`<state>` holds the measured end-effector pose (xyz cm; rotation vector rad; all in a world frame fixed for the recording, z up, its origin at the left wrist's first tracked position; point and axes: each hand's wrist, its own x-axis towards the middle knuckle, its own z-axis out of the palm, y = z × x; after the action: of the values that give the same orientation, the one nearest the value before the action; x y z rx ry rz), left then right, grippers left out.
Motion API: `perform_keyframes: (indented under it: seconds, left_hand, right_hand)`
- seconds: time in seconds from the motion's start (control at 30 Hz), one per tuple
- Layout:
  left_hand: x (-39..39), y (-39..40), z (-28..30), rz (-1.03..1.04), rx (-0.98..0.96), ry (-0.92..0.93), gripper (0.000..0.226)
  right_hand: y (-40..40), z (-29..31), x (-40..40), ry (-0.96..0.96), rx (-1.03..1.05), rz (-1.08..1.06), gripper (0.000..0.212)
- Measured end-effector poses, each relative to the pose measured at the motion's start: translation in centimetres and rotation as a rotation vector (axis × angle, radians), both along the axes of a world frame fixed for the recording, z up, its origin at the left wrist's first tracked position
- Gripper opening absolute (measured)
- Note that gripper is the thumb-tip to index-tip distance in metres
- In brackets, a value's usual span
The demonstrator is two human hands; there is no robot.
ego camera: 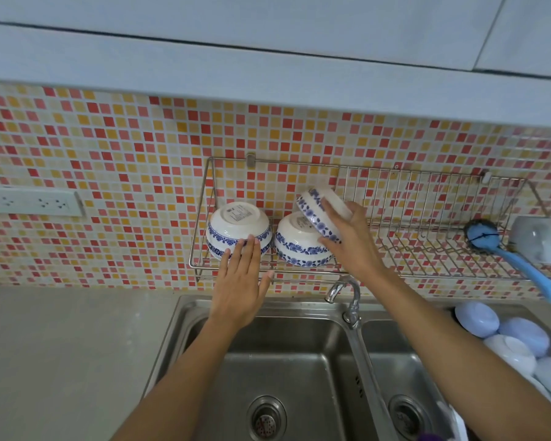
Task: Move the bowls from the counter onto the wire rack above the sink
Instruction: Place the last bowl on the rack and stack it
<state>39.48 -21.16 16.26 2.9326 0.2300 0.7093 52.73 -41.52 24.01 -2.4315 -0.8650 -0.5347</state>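
Note:
Two white bowls with blue flower bands sit upside down on the left end of the wire rack (427, 249): one bowl (236, 222) at the far left, a second bowl (296, 246) beside it. My left hand (240, 281) lies flat with straight fingers touching the front of the left bowl. A third bowl (322, 211) is tilted on its side above the second bowl, and my right hand (350, 237) grips it by the rim and base.
A double steel sink (299, 361) with a tap (347, 300) lies below the rack. A blue brush (506, 253) and a grey cup (536, 238) hang at the rack's right end. Pale blue and white dishes (519, 342) are stacked at the right. A wall socket (29, 202) is at left.

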Motion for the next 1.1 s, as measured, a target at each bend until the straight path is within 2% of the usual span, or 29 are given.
perform_keyframes:
  seconds: [0.13, 0.4, 0.63, 0.77, 0.87, 0.97, 1.03, 1.1]
  left_hand:
    - [0.0, 0.0, 0.0, -0.001, -0.005, -0.010, 0.067]
    - [0.1, 0.0, -0.2, 0.008, -0.004, -0.007, 0.067]
    - [0.0, 0.0, -0.1, -0.006, -0.015, 0.001, 0.066]
    - [0.1, -0.1, -0.1, -0.002, -0.016, 0.013, 0.066]
    - [-0.2, -0.1, 0.1, -0.001, -0.026, 0.026, 0.066]
    - [-0.2, -0.5, 0.9, -0.014, -0.053, 0.031, 0.065]
    - [0.8, -1.1, 2.4, -0.094, -0.048, 0.005, 0.063]
    - [2.5, -1.8, 4.1, -0.185, -0.083, -0.005, 0.061]
  right_hand:
    - [0.7, -1.4, 0.5, -0.102, -0.216, 0.025, 0.079]
    - [1.0, -0.4, 2.0, -0.088, -0.369, 0.148, 0.077]
    - [1.5, -0.2, 2.0, -0.152, -0.485, 0.240, 0.075]
    - [1.0, -0.8, 1.2, -0.107, -0.390, 0.224, 0.075]
    - [0.5, -2.3, 0.2, 0.092, -0.093, 0.084, 0.085]
    - [0.6, -2.7, 0.2, 0.168, 0.160, 0.006, 0.077]
    - [0.7, -2.5, 0.4, 0.172, 0.154, 0.003, 0.074]
    - [0.7, -2.6, 0.6, 0.158, 0.063, 0.003, 0.073]
